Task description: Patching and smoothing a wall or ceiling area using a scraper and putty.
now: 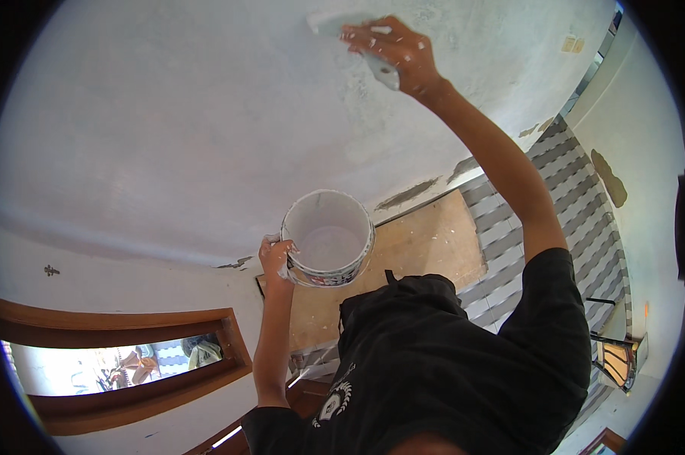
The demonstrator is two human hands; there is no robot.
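Observation:
My right hand point(405, 57) is raised against the upper wall, its fingers closed round the pale handle of a paintbrush point(383, 73). The brush's head points left and lies against the whitish wall point(206, 114); most of it blurs into the wall's colour. White paint spots my right fingers and knuckles. Lower down, my left hand point(276, 258) grips the left rim of a white paint bucket point(350, 269), with paint smeared on that hand too. The bucket's open top faces me, and a pale layer shows at its bottom. Its wire handle hangs down along the near side.
Below the bucket lies a wooden board point(426, 235) with paint specks. Grey-and-white patterned tiles point(502, 227) stretch to the right. A brown wooden frame point(130, 318) surrounds an opening at lower left. Light switches point(572, 45) sit on the wall at upper right, and bare patches point(407, 194) mark its base.

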